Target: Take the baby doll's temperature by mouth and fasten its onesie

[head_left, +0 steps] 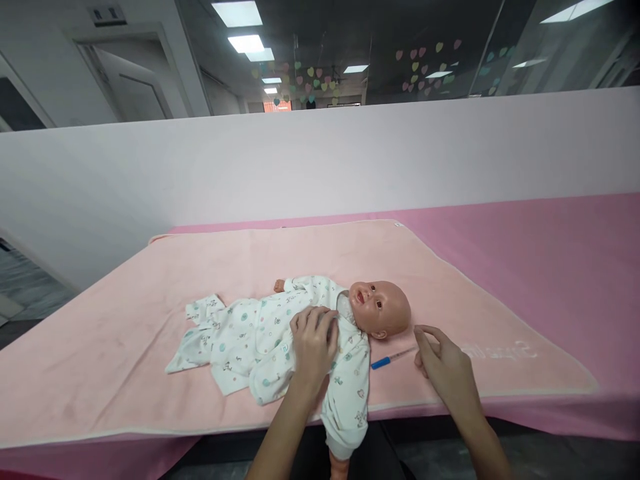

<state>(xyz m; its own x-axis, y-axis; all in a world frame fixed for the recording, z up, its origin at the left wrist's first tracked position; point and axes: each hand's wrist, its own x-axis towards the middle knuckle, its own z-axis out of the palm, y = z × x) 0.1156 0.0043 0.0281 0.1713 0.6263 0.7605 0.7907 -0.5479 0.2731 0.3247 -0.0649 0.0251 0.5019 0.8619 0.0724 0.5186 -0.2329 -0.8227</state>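
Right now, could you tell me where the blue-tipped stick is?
In the head view, the blue-tipped stick lies on the peach blanket, between the doll's sleeve and the right hand, below the doll's head.

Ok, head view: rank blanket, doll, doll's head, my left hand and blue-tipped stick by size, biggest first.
1. blanket
2. doll
3. doll's head and left hand look alike; hand is nearer, so unranked.
4. stick

**One pale word on the blanket, none of it legible**

White stitched script (500, 350) stands on the pink blanket (150, 333), near its right front corner. It lies upside down to the camera and its letters cannot be made out. The doll's baby suit (240, 333) bears small coloured prints, too small to read as letters. A plate above the door (107, 13) is blurred.
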